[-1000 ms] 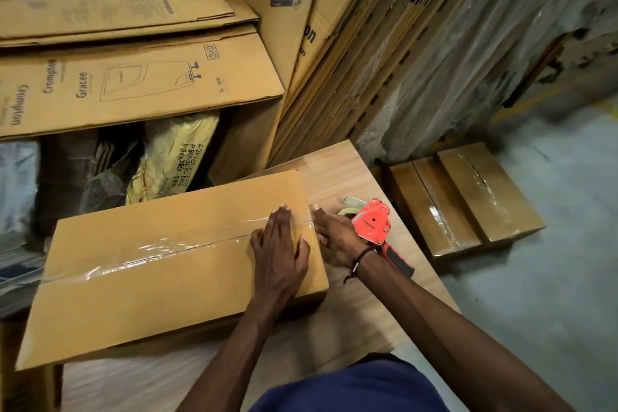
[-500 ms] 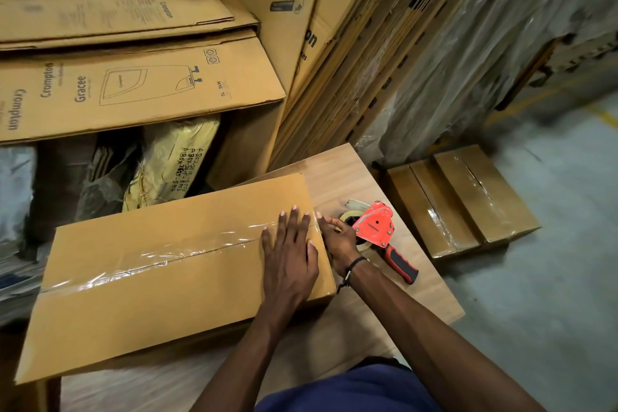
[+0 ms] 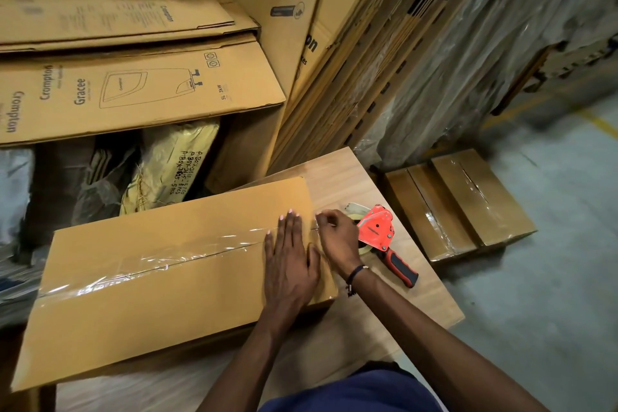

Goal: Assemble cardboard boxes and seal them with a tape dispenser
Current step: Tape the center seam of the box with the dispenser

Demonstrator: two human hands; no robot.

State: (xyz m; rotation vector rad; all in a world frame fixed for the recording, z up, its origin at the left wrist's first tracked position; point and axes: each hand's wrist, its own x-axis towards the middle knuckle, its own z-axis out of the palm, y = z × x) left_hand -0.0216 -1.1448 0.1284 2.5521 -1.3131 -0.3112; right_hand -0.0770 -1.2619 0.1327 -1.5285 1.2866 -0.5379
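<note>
**Taped box on table, hands at its right end**

Your cardboard box [image 3: 160, 281] lies flat on the wooden table [image 3: 418, 294], long axis running from lower left to upper right, its left end overhanging the table edge. A strip of clear tape [image 3: 167, 261] follows that axis along the centre seam.

Your left hand [image 3: 289, 264] rests palm down on the box's right end, fingers straight and close together, pointing away from you across the tape. Your right hand [image 3: 337, 237] sits at the box's right edge, fingertips pinched at the tape end; whether tape is actually between them cannot be told.

The red tape dispenser [image 3: 378, 231] lies on the table just beside your right hand, untouched, its black and red handle pointing toward the table's near right corner.

Surroundings: flattened printed cartons [image 3: 133, 87] are stacked behind the box, more cartons [image 3: 351, 60] lean upright beyond the table, and two sealed boxes [image 3: 468, 201] sit side by side on the floor to the right.
</note>
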